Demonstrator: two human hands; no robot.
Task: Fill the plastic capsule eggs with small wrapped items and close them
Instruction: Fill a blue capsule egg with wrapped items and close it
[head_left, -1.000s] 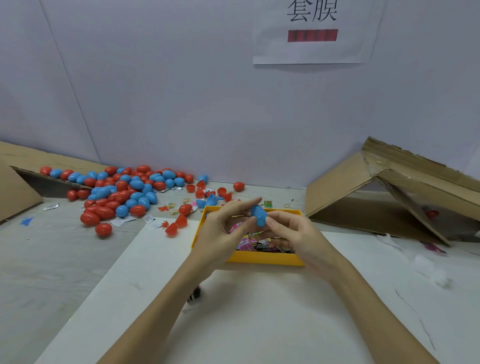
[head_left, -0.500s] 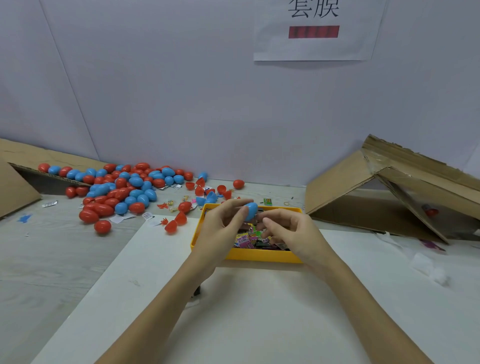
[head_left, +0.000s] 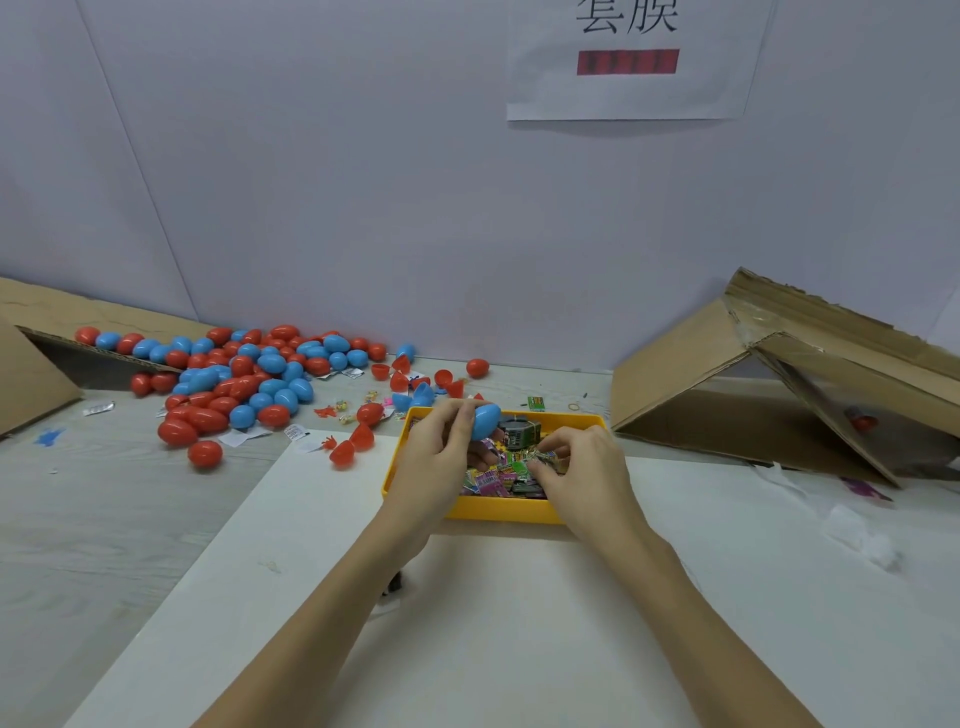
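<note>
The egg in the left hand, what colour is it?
Blue. The egg, held by the left hand, shows in the head view.

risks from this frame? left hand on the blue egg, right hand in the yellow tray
1. The left hand holds the blue egg only at its fingertips above the yellow tray; it may slip.
2. The right hand digs among loose wrapped items; it may pinch several or flick some out.
3. The egg pile lies loose; strays could roll.

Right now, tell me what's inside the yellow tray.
The yellow tray holds a heap of small wrapped items in pink, green and dark wrappers. The left hand and right hand cover parts of the heap, and the tray's floor cannot be seen.
</note>
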